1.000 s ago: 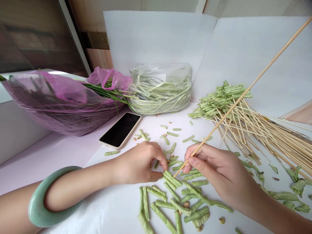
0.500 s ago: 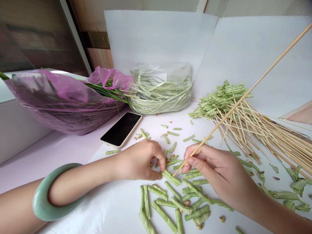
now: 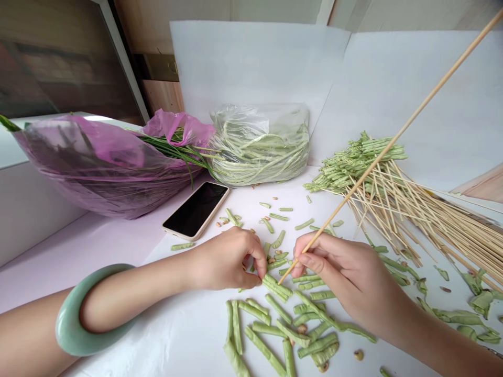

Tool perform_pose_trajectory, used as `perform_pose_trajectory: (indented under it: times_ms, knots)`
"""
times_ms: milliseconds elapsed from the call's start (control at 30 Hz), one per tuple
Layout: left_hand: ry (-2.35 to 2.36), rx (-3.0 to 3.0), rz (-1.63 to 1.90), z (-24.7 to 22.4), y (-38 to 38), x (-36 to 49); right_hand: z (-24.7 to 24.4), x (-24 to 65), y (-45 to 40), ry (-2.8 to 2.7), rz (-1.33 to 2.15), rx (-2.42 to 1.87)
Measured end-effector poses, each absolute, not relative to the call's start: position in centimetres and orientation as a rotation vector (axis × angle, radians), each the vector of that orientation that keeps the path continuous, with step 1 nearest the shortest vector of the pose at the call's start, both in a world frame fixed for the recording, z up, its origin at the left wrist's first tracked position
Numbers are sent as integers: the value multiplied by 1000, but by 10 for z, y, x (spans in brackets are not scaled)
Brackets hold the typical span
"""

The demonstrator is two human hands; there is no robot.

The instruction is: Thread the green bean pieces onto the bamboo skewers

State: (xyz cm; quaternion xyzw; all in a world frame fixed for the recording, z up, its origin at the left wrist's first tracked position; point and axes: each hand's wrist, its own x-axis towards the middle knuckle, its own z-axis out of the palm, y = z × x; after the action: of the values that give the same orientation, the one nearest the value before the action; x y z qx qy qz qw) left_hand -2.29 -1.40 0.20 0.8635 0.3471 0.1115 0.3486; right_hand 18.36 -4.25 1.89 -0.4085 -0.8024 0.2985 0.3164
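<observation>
My left hand (image 3: 231, 260), with a green bangle on its forearm, pinches the left end of a small row of green bean pieces (image 3: 277, 287) lying side by side on the white surface. Between the thumb and fingers of my right hand (image 3: 341, 267) is a long thin wooden skewer (image 3: 377, 159). The skewer slants up to the right, and its lower tip touches or nearly touches the row of bean pieces. Many loose cut bean pieces (image 3: 265, 350) lie in front of and around both hands.
A phone (image 3: 196, 209) lies behind my left hand. Farther back sit a purple bag (image 3: 106, 167) of greens and a clear bag (image 3: 261, 149) of long beans. At the right are skewered beans (image 3: 357, 157), many bare sticks (image 3: 451, 230) and bean scraps (image 3: 459, 315).
The view has shifted very slightly. Both hands keep nearly the same pose, with the skewer tip still at the row of bean pieces.
</observation>
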Motion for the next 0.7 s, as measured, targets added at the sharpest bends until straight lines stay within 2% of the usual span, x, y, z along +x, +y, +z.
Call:
perform_pose_trajectory:
  times_ms: [700]
  knots:
    - [951, 2241, 259, 4, -17, -22, 9, 173, -64, -2241, 237, -895]
